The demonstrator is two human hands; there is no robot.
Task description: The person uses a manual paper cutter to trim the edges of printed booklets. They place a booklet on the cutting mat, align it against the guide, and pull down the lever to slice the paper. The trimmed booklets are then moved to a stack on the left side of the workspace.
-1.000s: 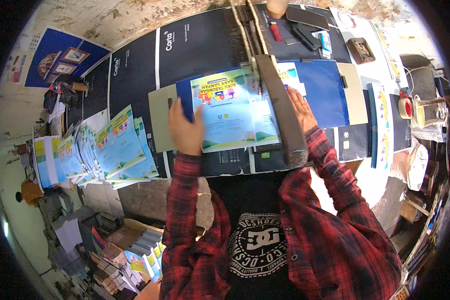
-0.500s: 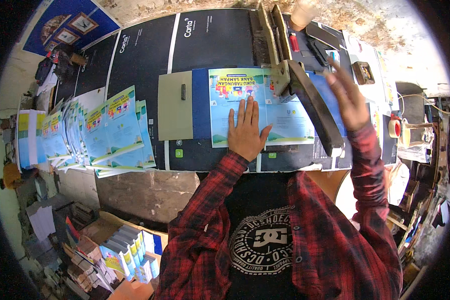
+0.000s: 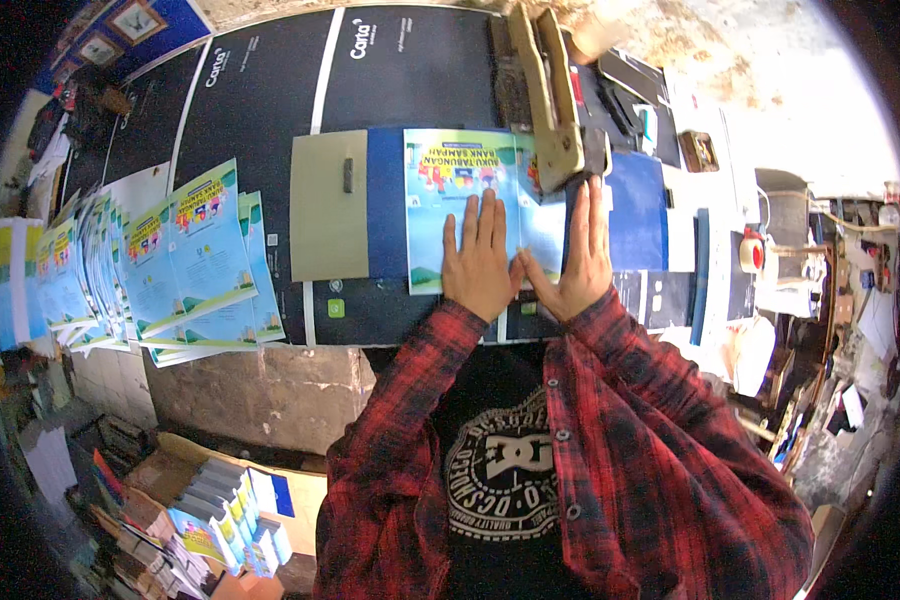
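Both hands, left hand (image 3: 482,262) and right hand (image 3: 577,262), press flat with fingers spread on the booklet (image 3: 465,205) under the cutter arm (image 3: 548,100); a shifted sheet could mean a crooked cut.

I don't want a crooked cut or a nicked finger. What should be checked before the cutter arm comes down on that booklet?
1. Colourful printed booklet flat on blue cutter bed: ok.
2. Left hand pressing booklet, palm down: ok.
3. Right hand away from blade line: not ok, its fingertips lie beside the beige cutter arm.
4. Booklet edge square to the arm: cannot tell.
5. Arm raised: cannot tell.
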